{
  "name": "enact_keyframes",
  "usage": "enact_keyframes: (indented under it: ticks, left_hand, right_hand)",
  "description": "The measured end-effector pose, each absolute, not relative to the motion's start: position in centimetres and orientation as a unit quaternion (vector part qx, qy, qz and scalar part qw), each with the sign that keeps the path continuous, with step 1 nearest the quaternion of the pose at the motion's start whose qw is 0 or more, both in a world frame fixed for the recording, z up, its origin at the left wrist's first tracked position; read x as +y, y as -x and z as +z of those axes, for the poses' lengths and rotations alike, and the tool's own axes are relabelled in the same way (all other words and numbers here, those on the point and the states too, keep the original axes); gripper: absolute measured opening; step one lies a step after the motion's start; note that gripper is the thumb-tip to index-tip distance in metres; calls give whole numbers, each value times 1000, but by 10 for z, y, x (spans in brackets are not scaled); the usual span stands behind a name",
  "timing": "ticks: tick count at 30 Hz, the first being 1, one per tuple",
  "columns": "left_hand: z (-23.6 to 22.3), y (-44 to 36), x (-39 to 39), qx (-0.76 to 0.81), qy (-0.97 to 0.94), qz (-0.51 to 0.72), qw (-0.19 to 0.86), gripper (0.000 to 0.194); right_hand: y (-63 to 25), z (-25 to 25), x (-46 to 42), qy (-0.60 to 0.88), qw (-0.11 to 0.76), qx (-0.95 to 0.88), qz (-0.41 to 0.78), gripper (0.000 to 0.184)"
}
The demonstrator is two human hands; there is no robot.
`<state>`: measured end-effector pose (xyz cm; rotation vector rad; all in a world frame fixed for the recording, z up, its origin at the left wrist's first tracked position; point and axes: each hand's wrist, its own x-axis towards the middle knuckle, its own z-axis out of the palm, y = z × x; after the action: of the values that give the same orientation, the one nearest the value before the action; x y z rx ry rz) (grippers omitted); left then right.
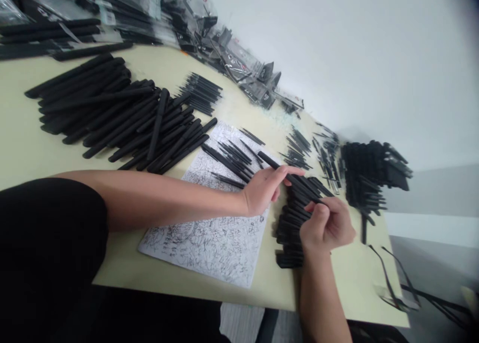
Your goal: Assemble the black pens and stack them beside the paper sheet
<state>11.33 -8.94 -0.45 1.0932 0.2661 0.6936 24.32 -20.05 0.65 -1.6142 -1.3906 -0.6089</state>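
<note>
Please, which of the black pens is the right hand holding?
The pen that stretches from the right hand past the left hand; only this one spans both hands.

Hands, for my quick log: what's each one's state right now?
Left hand: touching the black pen; grip unclear.
Right hand: closed, pinching the same pen's end.

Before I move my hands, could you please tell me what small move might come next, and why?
I'd probably lower the black pen gently onto the pile of pens: the right hand grips one end, the left hand's fingers are around its middle, and it slants across the pile's upper part.
</note>
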Motion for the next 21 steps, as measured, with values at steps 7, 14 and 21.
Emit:
enact_keyframes:
  ticks: [7,14,21]
  left_hand:
    - [-5,-118,-90,135,-433,359,816,53]
    - [-2,-120,-89,178,-389,326,843,38]
    - [-2,-122,-88,211,-376,309,848,47]
  right_hand:
    - [-234,11,-195,694,560,-421,-165,36]
    - [-234,15,-191,684,606,-390,-116,43]
    - [-243,13,-190,649,593,-458,-130,24]
